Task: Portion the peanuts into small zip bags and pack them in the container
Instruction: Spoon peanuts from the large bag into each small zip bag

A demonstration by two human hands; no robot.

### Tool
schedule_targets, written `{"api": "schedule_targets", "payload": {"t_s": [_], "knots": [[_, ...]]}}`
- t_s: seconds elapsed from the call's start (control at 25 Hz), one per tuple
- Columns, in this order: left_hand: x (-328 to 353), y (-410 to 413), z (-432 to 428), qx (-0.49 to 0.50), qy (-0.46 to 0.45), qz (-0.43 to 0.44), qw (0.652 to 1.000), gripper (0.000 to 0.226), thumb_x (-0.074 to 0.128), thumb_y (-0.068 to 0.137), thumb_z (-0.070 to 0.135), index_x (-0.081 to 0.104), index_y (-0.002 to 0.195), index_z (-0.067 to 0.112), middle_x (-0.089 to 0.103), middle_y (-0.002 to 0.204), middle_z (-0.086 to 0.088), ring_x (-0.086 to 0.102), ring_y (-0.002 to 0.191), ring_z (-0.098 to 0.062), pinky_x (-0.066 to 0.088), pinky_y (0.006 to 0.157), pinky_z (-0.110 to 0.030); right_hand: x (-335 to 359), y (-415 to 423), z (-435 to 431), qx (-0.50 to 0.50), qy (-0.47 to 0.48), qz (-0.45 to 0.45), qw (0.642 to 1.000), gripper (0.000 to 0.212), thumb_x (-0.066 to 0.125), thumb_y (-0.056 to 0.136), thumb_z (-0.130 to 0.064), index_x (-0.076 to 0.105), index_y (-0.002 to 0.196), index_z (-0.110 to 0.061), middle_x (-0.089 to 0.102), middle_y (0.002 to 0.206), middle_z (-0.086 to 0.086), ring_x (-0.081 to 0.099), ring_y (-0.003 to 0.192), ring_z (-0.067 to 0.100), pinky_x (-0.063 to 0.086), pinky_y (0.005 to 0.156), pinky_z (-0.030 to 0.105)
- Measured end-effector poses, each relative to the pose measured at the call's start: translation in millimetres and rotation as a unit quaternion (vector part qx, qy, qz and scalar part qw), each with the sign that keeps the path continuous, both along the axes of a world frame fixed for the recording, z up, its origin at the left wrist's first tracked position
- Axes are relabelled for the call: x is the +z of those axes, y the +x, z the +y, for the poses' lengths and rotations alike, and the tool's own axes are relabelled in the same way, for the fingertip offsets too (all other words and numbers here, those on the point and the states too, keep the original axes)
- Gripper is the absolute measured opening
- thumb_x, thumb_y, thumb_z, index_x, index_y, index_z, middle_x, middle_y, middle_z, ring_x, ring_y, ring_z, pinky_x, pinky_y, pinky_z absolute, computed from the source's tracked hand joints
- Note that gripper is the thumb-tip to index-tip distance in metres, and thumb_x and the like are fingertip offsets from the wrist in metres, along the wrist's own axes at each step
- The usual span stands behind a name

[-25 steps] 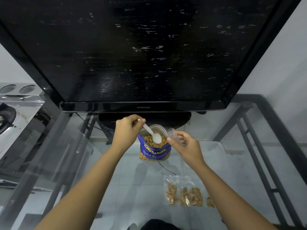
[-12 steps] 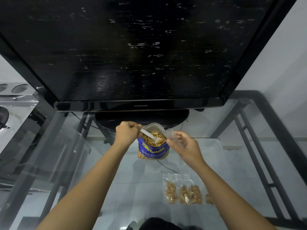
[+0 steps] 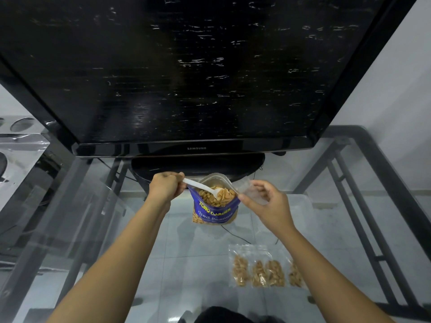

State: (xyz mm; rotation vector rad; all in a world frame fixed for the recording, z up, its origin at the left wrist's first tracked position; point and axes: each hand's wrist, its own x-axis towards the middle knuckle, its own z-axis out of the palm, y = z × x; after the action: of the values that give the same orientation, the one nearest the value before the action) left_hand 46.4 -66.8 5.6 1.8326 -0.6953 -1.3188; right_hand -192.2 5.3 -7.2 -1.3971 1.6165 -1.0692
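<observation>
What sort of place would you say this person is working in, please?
Most likely a living room at home, though I can't be certain. A large Samsung television stands on a glass-topped table with a dark metal frame, set against a plain white wall.

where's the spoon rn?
Head view, centre: the white spoon is gripped by the left hand, its bowl dipped among peanuts in the open blue peanut bag, just left of the right hand, which pinches a clear zip bag.
</observation>
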Motion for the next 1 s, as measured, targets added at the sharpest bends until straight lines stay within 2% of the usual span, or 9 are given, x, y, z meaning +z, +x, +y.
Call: {"api": "schedule_targets", "payload": {"t_s": [0.12,0.28,0.4,0.52,0.64,0.76,0.84,0.92,1.0], "knots": [[-2,11,-3,0.015,-0.008,-0.004,1.0,0.019,0.056,0.09,0.014,0.066,0.094,-0.002,0.057,0.058,-0.006,0.048,0.049,-0.013,0.043,0.045,-0.018,1,-4,-3,0.031,-0.039,0.1,0.994,0.047,0.079,0.065,-0.042,0.063,0.104,-0.024,0.064,0.095,-0.009,0.059,0.088,0.005,0.048,0.076,0.014],[9,21,-7,0.023,-0.031,0.016,0.999,0.013,0.055,0.091,0.012,0.063,0.089,0.001,0.052,0.063,-0.006,0.046,0.051,-0.012,0.042,0.038,-0.013,4,3,-10,0.073,-0.065,0.211,0.973,0.049,0.076,0.067,-0.048,0.063,0.105,-0.02,0.063,0.094,-0.007,0.057,0.086,0.009,0.051,0.074,0.026],[23,25,-13,0.023,-0.051,0.019,0.998,0.014,0.055,0.09,0.013,0.062,0.079,0.007,0.053,0.063,-0.006,0.046,0.053,-0.012,0.044,0.049,-0.018,5,13,-16,0.076,-0.07,0.241,0.965,0.049,0.075,0.068,-0.05,0.063,0.104,-0.019,0.064,0.095,-0.004,0.058,0.088,0.014,0.051,0.074,0.031],[40,21,-15,-0.01,-0.081,-0.017,0.997,0.017,0.057,0.089,0.016,0.064,0.074,0.01,0.057,0.063,-0.006,0.049,0.055,-0.013,0.043,0.056,-0.022,5,24,-19,0.074,-0.083,0.221,0.969,0.048,0.075,0.067,-0.049,0.063,0.103,-0.019,0.064,0.094,-0.005,0.059,0.088,0.014,0.051,0.074,0.031],[63,4,-10,-0.078,-0.148,-0.097,0.981,0.018,0.06,0.087,0.02,0.067,0.072,0.014,0.06,0.06,-0.004,0.053,0.055,-0.01,0.046,0.056,-0.019,5,35,-20,0.057,-0.103,0.19,0.975,0.047,0.078,0.065,-0.047,0.064,0.102,-0.02,0.065,0.093,-0.006,0.06,0.087,0.012,0.051,0.076,0.031],[90,-13,0,-0.162,-0.229,-0.177,0.943,0.015,0.062,0.086,0.024,0.071,0.076,0.016,0.064,0.06,-0.004,0.058,0.056,-0.009,0.051,0.06,-0.022,8,45,-21,0.029,-0.114,0.144,0.982,0.048,0.079,0.064,-0.048,0.065,0.102,-0.021,0.066,0.093,-0.007,0.06,0.086,0.008,0.051,0.078,0.031],[107,-19,7,-0.233,-0.276,-0.231,0.903,0.013,0.063,0.086,0.027,0.072,0.081,0.019,0.067,0.061,-0.002,0.06,0.058,-0.008,0.051,0.065,-0.025,10,50,-22,0.016,-0.127,0.115,0.985,0.052,0.077,0.063,-0.051,0.066,0.104,-0.021,0.066,0.093,-0.008,0.06,0.084,0.007,0.052,0.078,0.029],[120,-21,12,-0.288,-0.313,-0.255,0.869,0.011,0.063,0.086,0.028,0.072,0.084,0.021,0.069,0.065,0.003,0.062,0.059,-0.003,0.051,0.066,-0.021,12,54,-21,0.002,-0.142,0.094,0.985,0.056,0.072,0.063,-0.057,0.066,0.104,-0.021,0.064,0.091,-0.011,0.059,0.081,0.003,0.052,0.075,0.024],[130,-19,14,-0.29,-0.344,-0.274,0.85,0.011,0.063,0.086,0.028,0.072,0.086,0.021,0.068,0.066,0.007,0.064,0.063,-0.003,0.05,0.065,-0.015,14,55,-20,-0.012,-0.152,0.078,0.985,0.055,0.07,0.063,-0.058,0.066,0.103,-0.02,0.062,0.089,-0.013,0.057,0.077,-0.002,0.049,0.072,0.017]]}}
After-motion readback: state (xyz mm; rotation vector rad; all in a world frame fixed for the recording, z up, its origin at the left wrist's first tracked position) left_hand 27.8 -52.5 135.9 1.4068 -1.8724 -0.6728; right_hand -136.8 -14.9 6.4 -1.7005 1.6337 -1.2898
